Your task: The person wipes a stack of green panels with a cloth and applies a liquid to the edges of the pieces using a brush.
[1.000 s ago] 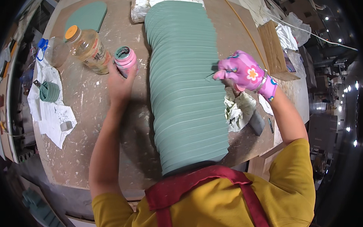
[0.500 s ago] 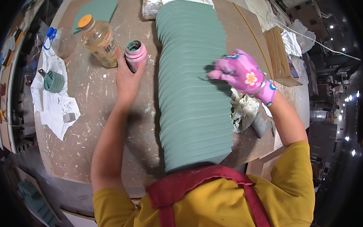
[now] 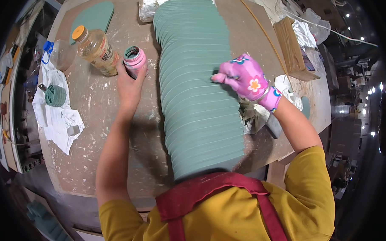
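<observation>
workshop setting, dim at the edges, with a paint-spattered round wooden desk (image 3: pixel 115 160) in the middle of the head view. left hand (image 3: pixel 128 82): bare, its fingers (image 3: pixel 122 69) wrapped around a small pink paint jar (image 3: pixel 134 60) that stands open on the desk, green paint visible at its mouth. right hand (image 3: pixel 244 77): in a pink flowered glove, fingers (image 3: pixel 222 77) pressed together in a pinch on what looks like a thin brush; the tool itself is too small to make out, and its tip meets the long overlapped row of green-painted flat pieces (image 3: pixel 198 91) that runs down the middle of the desk, between the two hands.

just left of the jar fingers stands a clear bottle with an orange cap (image 3: pixel 94 50); further left lie a clear plastic cup (image 3: pixel 61 54), a green-stained roll (image 3: pixel 55 95) and white paper sheets (image 3: pixel 59 118). beyond the bottle, at the far rim, lies a single green flat piece (image 3: pixel 94 17). under and just right of the gloved wrist sits a crumpled paint-stained rag (image 3: pixel 254 116); beyond it a wooden block (image 3: pixel 294 49) stands well apart.

progress, as judged: the faces of the row appear evenly green from end to end, so the main coat looks largely laid. what seems left is touch-up along the exposed edges near the gloved fingers; whether gaps remain between the overlaps cannot be told.
</observation>
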Available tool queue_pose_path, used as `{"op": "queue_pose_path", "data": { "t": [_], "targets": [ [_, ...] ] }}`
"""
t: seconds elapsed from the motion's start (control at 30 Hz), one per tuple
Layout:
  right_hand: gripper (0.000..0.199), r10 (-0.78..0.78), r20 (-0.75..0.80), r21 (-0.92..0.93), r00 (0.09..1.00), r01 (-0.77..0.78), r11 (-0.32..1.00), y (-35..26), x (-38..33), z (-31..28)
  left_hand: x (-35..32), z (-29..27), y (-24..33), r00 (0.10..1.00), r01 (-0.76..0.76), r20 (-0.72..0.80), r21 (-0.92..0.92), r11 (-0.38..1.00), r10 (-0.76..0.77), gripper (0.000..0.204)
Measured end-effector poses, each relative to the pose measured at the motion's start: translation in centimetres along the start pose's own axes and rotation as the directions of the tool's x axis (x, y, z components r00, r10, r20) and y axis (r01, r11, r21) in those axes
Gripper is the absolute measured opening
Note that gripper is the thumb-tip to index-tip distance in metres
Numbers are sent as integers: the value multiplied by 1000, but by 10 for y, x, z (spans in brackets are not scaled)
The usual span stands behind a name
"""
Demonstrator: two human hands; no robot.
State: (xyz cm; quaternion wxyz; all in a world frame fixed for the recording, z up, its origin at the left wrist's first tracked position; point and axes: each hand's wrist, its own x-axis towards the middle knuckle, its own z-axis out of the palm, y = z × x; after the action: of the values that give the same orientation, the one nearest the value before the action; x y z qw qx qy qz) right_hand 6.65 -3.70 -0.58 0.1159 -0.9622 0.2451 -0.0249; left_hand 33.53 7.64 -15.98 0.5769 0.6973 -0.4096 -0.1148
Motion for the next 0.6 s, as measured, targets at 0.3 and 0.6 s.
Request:
{"op": "queue_pose_path", "data": {
  "t": [0.3,0.6],
  "targets": [
    [38,474,-141,481,869,-358,800,34,-70,-10,0,-4,9,999,7,38,-131,991,-2,60],
    [47,513,-208,446,833,-386,808,11,-86,7,-1,-7,28,988,75,145,-119,990,-57,58]
  ]
}}
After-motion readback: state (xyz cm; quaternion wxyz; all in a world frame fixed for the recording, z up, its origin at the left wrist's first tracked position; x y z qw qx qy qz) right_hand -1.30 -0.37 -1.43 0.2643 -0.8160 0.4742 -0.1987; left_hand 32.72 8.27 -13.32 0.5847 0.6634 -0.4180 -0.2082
